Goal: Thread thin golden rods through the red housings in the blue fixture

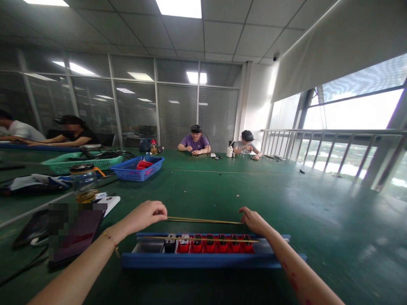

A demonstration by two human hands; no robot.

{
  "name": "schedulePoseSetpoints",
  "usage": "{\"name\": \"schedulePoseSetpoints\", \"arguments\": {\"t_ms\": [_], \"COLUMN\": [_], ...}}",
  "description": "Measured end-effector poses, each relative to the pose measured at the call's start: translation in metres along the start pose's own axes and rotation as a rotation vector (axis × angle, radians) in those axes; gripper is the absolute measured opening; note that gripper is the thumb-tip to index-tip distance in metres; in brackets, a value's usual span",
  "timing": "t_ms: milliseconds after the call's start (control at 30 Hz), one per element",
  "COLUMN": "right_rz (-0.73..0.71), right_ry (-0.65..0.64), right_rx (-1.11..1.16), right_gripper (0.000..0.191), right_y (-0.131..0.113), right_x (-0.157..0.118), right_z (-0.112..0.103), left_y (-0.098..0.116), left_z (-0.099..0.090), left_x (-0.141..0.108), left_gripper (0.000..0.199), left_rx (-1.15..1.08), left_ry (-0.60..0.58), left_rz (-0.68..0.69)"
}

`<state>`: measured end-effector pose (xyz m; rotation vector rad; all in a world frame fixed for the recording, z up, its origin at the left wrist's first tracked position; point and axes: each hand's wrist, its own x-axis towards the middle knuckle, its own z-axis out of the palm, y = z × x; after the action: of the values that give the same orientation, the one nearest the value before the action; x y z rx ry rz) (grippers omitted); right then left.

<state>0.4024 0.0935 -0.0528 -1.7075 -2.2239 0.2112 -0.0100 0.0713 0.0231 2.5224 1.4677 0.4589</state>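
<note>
My left hand is closed, its fingertips pinching the left end of thin yellow sticks that run level above the green table. At their other end is my right hand, with fingers bent round the tips and the index finger raised a little. In front of me lies a long blue rail with a grey channel. Several red blocks with dark tops stand in a row in it, and a black block is at the row's left end. Another thin yellow stick lies lengthwise across the blocks.
To my left are a dark tablet-like panel, a white phone-like object and a glass jar. Beyond them stand a green basket and a blue basket. Several people sit farther off around the green table.
</note>
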Motion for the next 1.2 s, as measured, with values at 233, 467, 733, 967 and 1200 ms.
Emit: {"name": "schedulePoseSetpoints", "arguments": {"t_ms": [233,467,733,967,1200], "right_rz": [-0.08,-0.119,-0.129,-0.118,-0.11], "right_ry": [-0.067,-0.078,-0.061,-0.053,-0.054], "right_rx": [-0.003,-0.04,-0.063,-0.07,-0.063], "right_gripper": [0.03,0.018,0.023,0.025,0.026], "right_y": [-0.006,-0.006,-0.007,-0.007,-0.01], "right_x": [0.0,0.003,0.002,0.002,0.0], "right_z": [-0.001,0.001,0.0,0.0,-0.003], "left_y": [-0.016,-0.026,-0.015,0.026,0.041], "left_z": [0.034,0.056,0.051,0.014,0.002], "left_x": [0.023,0.041,0.036,-0.002,-0.037], "left_gripper": [0.022,0.018,0.021,0.042,0.022], "left_rx": [-0.036,-0.029,-0.062,-0.09,-0.052], "left_ry": [-0.138,-0.154,-0.153,-0.153,-0.162], "left_rz": [-0.033,-0.065,-0.066,-0.026,-0.042]}}
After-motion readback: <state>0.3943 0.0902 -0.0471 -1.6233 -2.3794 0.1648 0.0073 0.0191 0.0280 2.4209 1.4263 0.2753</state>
